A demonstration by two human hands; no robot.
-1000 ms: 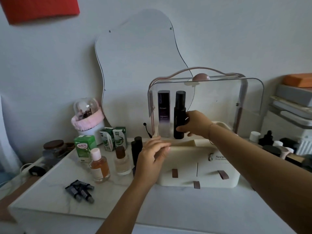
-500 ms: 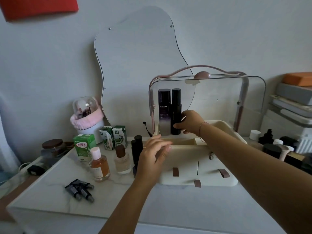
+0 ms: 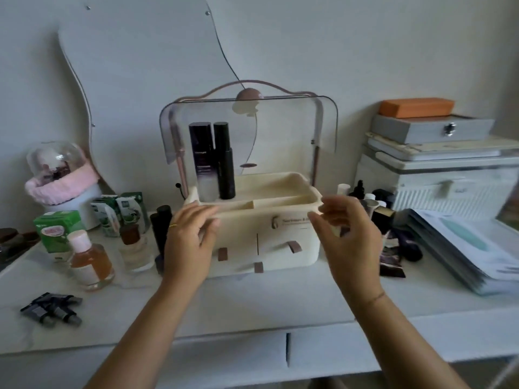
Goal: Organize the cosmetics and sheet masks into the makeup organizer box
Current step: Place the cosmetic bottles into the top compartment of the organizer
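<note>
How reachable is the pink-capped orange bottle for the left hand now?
Likely yes: the left hand holds nothing, and the orange bottle stands upright to its left. The brown-capped clear bottle between them sits slightly farther back.

Home dressing table (image 3: 252,304) with wavy wall mirror (image 3: 140,80), scattered cosmetics (image 3: 90,265), stacked storage cases (image 3: 432,131)

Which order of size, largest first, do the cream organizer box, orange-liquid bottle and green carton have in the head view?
1. cream organizer box
2. orange-liquid bottle and green carton: look alike; the bottle is nearer and overlaps the carton, so unranked.
</note>
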